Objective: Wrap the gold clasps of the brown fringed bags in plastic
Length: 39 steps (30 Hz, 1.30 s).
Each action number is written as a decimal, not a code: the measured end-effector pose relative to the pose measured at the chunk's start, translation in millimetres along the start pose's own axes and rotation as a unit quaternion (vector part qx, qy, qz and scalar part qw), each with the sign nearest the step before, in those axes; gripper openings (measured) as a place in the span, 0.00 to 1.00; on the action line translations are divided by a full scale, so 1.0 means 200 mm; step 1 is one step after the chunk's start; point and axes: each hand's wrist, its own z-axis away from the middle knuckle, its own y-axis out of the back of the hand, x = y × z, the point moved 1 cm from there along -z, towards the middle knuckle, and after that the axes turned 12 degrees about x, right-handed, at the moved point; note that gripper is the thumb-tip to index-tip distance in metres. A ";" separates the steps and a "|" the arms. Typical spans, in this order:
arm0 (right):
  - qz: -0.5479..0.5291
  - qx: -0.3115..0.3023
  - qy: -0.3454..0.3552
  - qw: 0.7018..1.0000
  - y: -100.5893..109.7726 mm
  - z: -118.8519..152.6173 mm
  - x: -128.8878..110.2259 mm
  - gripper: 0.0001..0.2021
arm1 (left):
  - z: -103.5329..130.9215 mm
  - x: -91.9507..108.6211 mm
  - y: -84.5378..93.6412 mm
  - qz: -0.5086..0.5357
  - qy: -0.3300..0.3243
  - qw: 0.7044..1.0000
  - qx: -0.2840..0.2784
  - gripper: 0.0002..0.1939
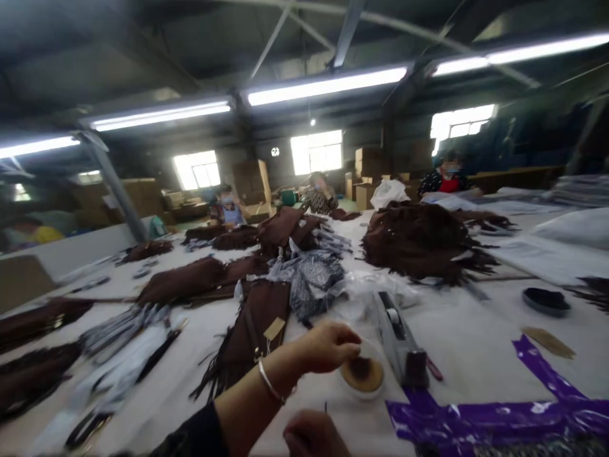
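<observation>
My left hand (pixel 328 346), with a silver bracelet at the wrist, is over the near rim area of a small white round dish (pixel 365 391) holding a tan pad with a dark centre. Its fingers are curled together; anything between them is too small to see. Low in the view, my right hand (pixel 314 435) is blurred and cut off, its fingers hidden. A brown fringed textile (pixel 252 327) with a tan tag (pixel 275 328) lies left of the dish. Right of the dish stands a grey tape dispenser (pixel 399 346).
Brown fringed piles (pixel 419 238) and crumpled grey plastic (pixel 309 279) lie farther back on the white table (pixel 457 343). Purple printed plastic (pixel 476 419) is at front right, a dark shallow dish (pixel 545 300) beyond it. Several people sit across the table.
</observation>
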 end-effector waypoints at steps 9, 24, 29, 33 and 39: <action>-0.007 -0.039 -0.008 0.999 -0.08 0.14 0.00 0.10 | 0.90 -0.70 0.42 0.161 0.279 0.891 0.321 0.14; 0.122 -0.010 0.028 0.992 -0.17 0.18 -0.05 0.09 | 0.45 -0.83 0.72 -0.467 -0.044 0.846 0.253 0.27; 0.135 -0.016 0.024 0.990 -0.17 0.19 -0.08 0.09 | 0.49 -0.74 0.76 -0.443 -0.053 0.873 0.196 0.13; 0.142 -0.031 -0.016 0.989 -0.17 0.17 -0.10 0.09 | 0.68 -0.71 0.73 -0.348 0.053 0.912 0.211 0.05; 0.075 -0.076 -0.174 0.979 -0.25 0.08 -0.18 0.18 | 0.96 -0.75 0.41 0.064 0.152 0.971 0.175 0.07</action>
